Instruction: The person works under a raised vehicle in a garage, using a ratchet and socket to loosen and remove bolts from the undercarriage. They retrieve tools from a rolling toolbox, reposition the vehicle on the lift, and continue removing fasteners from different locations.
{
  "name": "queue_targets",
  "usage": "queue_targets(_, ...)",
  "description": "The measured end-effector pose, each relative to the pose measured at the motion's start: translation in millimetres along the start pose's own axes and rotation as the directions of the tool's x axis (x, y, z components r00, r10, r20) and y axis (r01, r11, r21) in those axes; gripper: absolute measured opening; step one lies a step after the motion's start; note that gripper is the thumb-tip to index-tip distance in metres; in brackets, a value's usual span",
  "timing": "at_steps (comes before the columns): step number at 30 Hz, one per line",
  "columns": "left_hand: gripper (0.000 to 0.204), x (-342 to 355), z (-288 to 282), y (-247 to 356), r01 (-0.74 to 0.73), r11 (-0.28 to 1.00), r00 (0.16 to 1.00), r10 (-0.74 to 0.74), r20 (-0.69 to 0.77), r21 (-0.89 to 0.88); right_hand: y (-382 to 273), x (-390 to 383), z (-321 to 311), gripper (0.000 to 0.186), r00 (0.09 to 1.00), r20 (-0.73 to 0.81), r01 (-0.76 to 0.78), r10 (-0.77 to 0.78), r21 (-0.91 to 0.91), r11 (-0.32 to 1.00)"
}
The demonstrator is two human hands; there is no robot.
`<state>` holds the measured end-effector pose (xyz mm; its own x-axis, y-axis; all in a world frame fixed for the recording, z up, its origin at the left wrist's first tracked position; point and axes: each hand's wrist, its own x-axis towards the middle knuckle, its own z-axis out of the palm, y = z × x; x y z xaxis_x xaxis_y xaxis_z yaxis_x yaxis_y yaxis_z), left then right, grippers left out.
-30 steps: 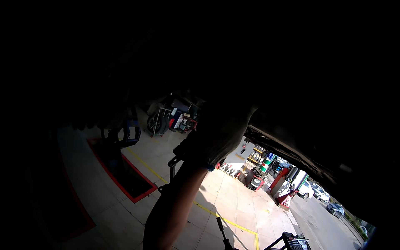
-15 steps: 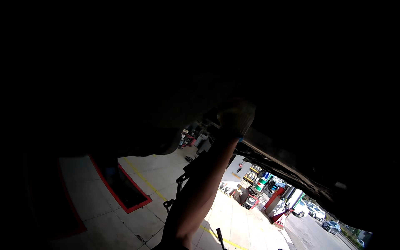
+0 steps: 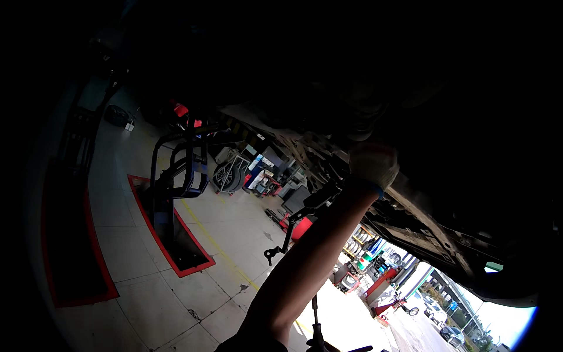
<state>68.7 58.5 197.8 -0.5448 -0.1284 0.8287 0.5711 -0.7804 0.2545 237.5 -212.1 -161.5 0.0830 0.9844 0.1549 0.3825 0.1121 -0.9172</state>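
Observation:
My left hand point(image 3: 374, 165), in a pale knit glove with a blue cuff, is raised against the dark underside of a car point(image 3: 422, 218). The glove looks bunched, its fingers curled. Whatever they grip is lost in shadow. The bare forearm point(image 3: 311, 252) slants up to it from the lower edge. My right hand does not show. Low in the picture, right of the forearm, a dark rod with a thicker lower end point(image 3: 316, 328) stands up; what holds it is cut off.
Red-bordered floor pits point(image 3: 196, 270) lie to the left, with a dark metal frame point(image 3: 190, 170) above one. A wheeled rack point(image 3: 229, 176) with tyres stands beyond. A jointed black arm point(image 3: 287, 237) hangs beside my forearm. Parked cars point(image 3: 434, 311) are outside at right.
The view has swung, showing more of the workshop at left and a brighter underside. My left hand sits farther right in the picture, still up at the car.

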Motion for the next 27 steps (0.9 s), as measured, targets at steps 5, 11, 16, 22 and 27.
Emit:
queue_targets(5,0.066,-55.1,-59.3,32.5,-0.056,0.998,0.998,0.056,-0.007,0.007,22.3,0.0,-10.3,0.024,1.0,0.0,0.012,-0.012,-0.021,1.0)
queue_targets(11,0.045,-158.7,-201.2,11.5,0.09,0.922,0.957,0.025,0.289,-0.375,46.7,4.5,-6.9,0.042,1.0,-0.004,-0.009,0.009,-0.008,1.0)
queue_targets(16,0.029,-274.3,-305.4,-39.2,0.427,0.894,0.877,-0.375,0.299,-0.133,78.4,35.2,37.0,0.058,0.987,0.158,-0.01,0.013,-0.02,1.0)
queue_targets(22,0.015,-341.3,-380.1,-99.9,0.79,0.61,0.528,-0.727,0.439,0.06,44.9,62.9,162.6,0.053,0.955,0.158,-0.278,0.25,0.186,0.942)
queue_targets(27,0.023,-337.1,-373.5,-113.5,0.83,0.54,0.39,-0.741,0.547,0.141,99.7,80.3,144.2,0.051,0.877,0.402,-0.413,0.262,0.354,0.839)
